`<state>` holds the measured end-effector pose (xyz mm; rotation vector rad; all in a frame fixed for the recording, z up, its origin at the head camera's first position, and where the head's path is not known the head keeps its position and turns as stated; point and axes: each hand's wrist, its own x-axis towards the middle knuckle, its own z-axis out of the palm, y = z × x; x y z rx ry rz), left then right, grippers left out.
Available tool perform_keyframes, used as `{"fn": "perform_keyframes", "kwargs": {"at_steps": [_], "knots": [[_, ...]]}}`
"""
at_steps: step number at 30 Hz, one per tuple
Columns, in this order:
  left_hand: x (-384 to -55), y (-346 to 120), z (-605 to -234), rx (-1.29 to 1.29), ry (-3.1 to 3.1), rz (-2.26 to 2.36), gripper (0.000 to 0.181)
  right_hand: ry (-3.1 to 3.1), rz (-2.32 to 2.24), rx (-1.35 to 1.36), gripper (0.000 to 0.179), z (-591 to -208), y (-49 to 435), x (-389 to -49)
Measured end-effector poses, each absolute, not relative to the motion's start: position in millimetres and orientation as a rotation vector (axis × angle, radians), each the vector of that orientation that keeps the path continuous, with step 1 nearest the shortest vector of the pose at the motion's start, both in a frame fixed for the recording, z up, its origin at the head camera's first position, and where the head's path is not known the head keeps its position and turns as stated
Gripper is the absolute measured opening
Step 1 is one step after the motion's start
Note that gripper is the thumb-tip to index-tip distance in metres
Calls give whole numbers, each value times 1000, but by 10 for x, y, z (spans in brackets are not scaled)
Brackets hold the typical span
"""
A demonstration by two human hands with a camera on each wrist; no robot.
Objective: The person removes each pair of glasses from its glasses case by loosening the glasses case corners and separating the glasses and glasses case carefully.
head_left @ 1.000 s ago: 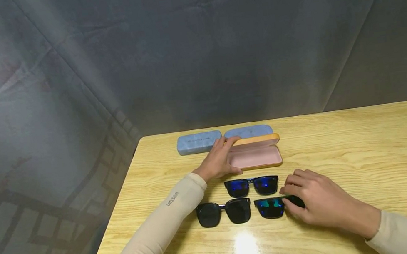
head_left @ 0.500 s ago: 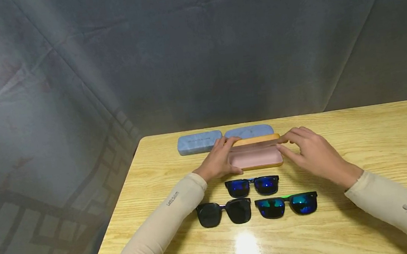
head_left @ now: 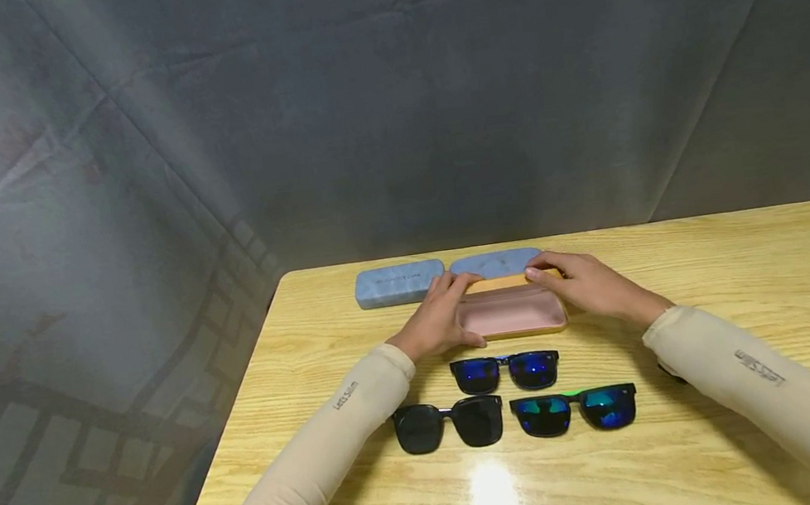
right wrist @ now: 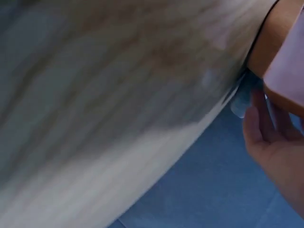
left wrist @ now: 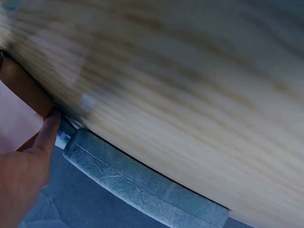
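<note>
An orange glasses case (head_left: 512, 334) with a pink lining stands with its lid raised, inside facing me. My left hand (head_left: 436, 315) grips its left end, thumb at the front and fingers at the back. At the lid's right end is my right hand (head_left: 584, 282), its fingers touching the lid from the outer side. The right wrist view shows those fingers loosely extended beside the orange rim (right wrist: 285, 100), the thumb apart from it. Nearest the case lie sunglasses with blue lenses (head_left: 533, 369). Dark-lensed sunglasses (head_left: 478, 421) and sunglasses with blue-green lenses (head_left: 607, 408) lie closer to me.
Two blue glasses cases stand behind: one at the left (head_left: 399, 283), the other (head_left: 494, 262) partly hidden behind the orange lid. All rest on a wood-grain table (head_left: 724, 283). A grey cloth (head_left: 434, 116) hangs past its far edge.
My right hand has left the blue-green sunglasses and moved up to the right end of the case's lid, then slid leftward along it. My left hand has stayed on the case.
</note>
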<state>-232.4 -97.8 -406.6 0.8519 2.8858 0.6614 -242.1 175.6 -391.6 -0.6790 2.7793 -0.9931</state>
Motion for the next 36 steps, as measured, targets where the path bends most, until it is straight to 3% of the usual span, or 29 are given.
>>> {"fn": "perform_keyframes", "kwargs": {"at_steps": [6,14,27,36], "knots": [[-2320,-974,-4070,869,2889,659,90,2694,-996,-609,60,-3937,1735,-2447],[-2327,-998,-4075,866,2852,686,86,2546,-1073,-603,55,-3940,1742,-2493],[-2343,-981,-4088,903,2895,545,72,2595,-1118,-786,43,-4016,1746,-2419],[-2334,-959,-4056,926,2888,479,65,2741,-943,-1017,47,-4047,1734,-2362]]}}
